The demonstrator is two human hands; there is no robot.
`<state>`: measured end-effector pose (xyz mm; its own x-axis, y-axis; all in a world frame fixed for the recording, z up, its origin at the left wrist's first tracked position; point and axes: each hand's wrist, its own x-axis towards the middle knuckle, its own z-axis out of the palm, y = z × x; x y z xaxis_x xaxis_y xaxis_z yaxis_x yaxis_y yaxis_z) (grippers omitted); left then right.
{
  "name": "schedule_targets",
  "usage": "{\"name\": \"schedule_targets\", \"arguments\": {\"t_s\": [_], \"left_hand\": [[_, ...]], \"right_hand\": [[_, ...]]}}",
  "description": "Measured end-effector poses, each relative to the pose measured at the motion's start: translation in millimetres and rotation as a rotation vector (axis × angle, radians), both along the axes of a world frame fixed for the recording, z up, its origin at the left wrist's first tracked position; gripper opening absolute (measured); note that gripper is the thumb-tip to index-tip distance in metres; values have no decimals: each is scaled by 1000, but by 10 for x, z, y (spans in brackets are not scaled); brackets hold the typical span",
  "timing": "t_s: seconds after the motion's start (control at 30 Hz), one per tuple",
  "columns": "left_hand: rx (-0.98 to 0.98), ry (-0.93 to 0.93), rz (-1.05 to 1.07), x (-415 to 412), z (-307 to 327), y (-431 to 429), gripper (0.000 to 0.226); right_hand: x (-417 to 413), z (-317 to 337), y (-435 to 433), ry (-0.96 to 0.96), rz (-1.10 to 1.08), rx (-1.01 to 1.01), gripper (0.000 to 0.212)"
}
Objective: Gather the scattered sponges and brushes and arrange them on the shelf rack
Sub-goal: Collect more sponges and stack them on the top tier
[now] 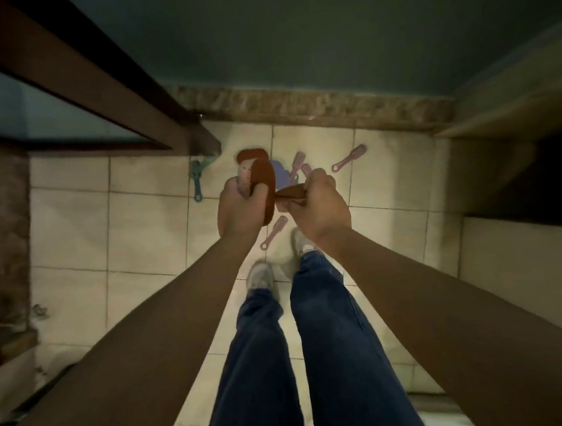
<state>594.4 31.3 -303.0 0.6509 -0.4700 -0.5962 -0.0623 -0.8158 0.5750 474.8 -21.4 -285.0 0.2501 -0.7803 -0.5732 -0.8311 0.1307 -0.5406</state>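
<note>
My left hand (238,209) grips a stack of sponges, a pale speckled one (245,177) against a large brown one (265,190). My right hand (318,204) pinches another brown sponge (291,192) held edge-on beside the stack. On the tiled floor below lie a brown sponge (249,154), a lilac sponge (282,173), pink brushes (349,157) (274,231) (298,165) and a teal brush (196,180). The dark wooden shelf rack (77,70) rises at the upper left.
My legs in blue jeans (314,342) and white shoes (260,276) stand on the beige tiles. A green wall (295,31) with a stone skirting lies ahead. A dark cabinet opening (517,172) is at the right, a brick-like surface (1,230) at the left.
</note>
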Motion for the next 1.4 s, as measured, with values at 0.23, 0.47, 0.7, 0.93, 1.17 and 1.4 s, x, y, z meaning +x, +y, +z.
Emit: {"name": "schedule_targets", "arguments": {"t_s": [0.23,0.47,0.7,0.93,1.17,1.4], "left_hand": [[-167,1,-121,-243,1069,-309,37],[-356,63,-198,-589,2037,-593,33],[-487,186,-351,-1030,2916,-793,18],[-648,255,-508,-1528,3678,-974,19],[-657,352,-910,-2092,4330,-1039,74],[-781,345,-1269,-2904,4825,-965,85]], "right_hand": [[-434,1081,-42,-81,-332,-105,32],[-774,1963,-25,-224,-636,-274,24],[-1126,2846,55,-333,-892,-489,26],[-1548,3635,117,-355,-1041,-687,30],[-2128,4260,253,-306,-1162,-858,31],[-2900,4637,408,-303,-1220,-970,31]]}}
